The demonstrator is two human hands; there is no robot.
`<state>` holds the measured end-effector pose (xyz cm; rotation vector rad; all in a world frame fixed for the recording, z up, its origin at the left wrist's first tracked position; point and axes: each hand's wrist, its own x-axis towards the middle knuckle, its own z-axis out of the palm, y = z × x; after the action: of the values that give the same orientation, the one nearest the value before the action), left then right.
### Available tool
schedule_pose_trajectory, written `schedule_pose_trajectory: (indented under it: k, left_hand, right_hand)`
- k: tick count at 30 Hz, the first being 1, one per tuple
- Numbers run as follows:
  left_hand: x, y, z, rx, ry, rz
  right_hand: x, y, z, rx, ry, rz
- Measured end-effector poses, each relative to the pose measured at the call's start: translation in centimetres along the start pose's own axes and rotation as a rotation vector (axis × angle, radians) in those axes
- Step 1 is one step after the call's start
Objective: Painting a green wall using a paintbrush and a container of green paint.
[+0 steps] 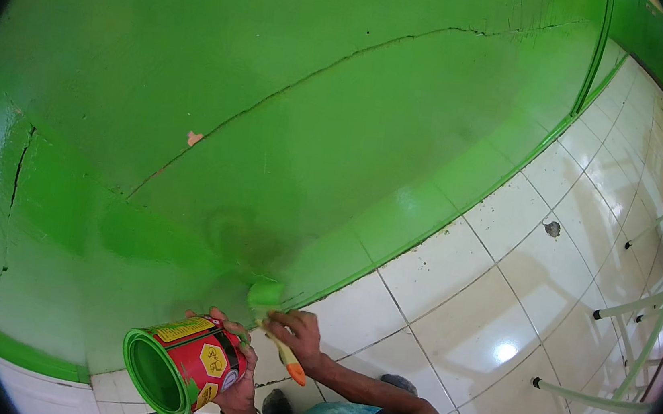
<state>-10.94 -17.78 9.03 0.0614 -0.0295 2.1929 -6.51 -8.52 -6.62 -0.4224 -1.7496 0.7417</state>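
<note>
My left hand (241, 387) is wrapped round a red paint can (198, 359) with yellow labels. The can is lidless and tipped to the left; green paint coats its rim and inside. In my right hand (301, 340) is a paintbrush (284, 351) with a yellow handle and an orange end. Its head, at the lower part of the green wall (272, 152), is covered in green, and a light green patch shows there. The bristles cannot be told clearly from the paint around them.
A long crack (296, 82) runs across the wall, with a chipped spot (194, 138) beside it. White floor tiles (473, 319) meet the wall's green lower edge. Metal chair legs (594, 396) stand on the right. A white panel (41, 391) is at lower left.
</note>
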Motion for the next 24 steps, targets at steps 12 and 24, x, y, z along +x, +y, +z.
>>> schedule_pose_trajectory:
  k: [12, 24]
  left_hand:
    - [0.1, -0.4, 1.0, 0.016, 0.034, 0.004]
    - [1.6, -4.5, -1.6, 0.207, 0.13, -0.079]
  right_hand:
    - [10.6, 6.8, -10.6, 0.258, 0.548, 0.243]
    - [9.4, 7.1, -11.3, 0.012, 0.582, 0.285]
